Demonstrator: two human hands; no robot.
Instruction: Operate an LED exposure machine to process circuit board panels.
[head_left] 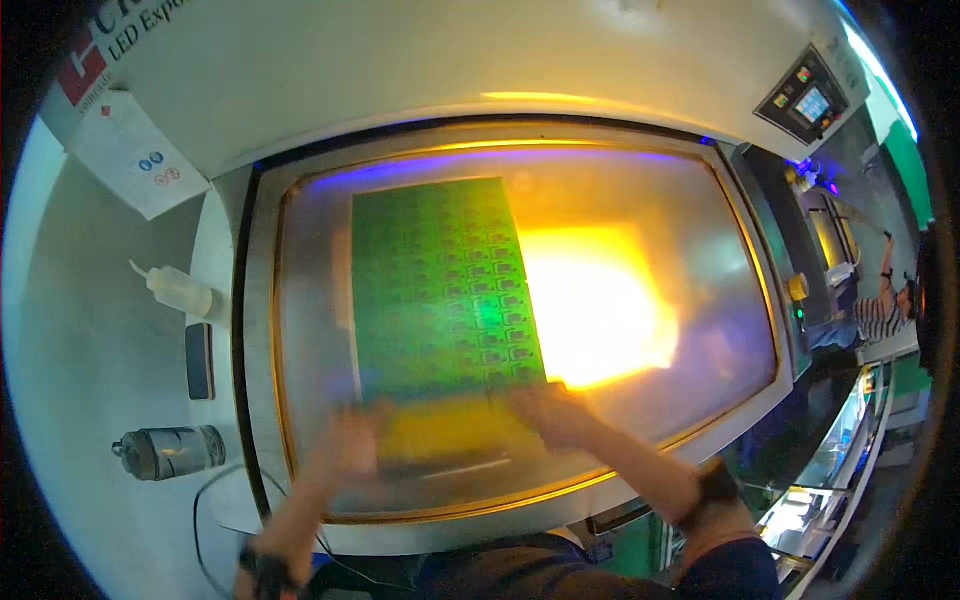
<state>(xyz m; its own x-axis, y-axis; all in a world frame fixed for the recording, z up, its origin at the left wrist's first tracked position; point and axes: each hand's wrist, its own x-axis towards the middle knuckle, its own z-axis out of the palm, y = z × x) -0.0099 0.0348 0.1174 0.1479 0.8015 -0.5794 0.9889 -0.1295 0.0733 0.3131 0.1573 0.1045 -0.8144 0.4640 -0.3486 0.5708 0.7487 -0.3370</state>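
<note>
Grn panel (440, 290) w/ rows of small repeated dark outlines lies flat on the machine bed (310, 250), left of ctr, its long edges running away from the person. L hand (352, 435) is at the panel's near-left corner, R hand (555, 412) at its near-right corner; both blurry, so can't tell if fingers are spread, pressed tog. or pinching the edge, nor if L hand touches it. A yellowish patch (440, 432) shows on the bed btwn the hands. Bright yellow glow (600, 310) sits right next to the panel's R side, washing out that part of the bed. Dark band on each forearm, nr the wrist. Off the bed's L side, far to near: white squeeze bottle (182, 290) w/ bent spout, dark phone (199, 362), grey cyl. canister (172, 452), then a thin dark cable (197, 520) curving below. White sheet (140, 160) w/ round symbols up top L; ctrl panel (805, 98) w/ lit screen up top R. Far R, a co-worker (880, 310) in a striped top, well apart.
</note>
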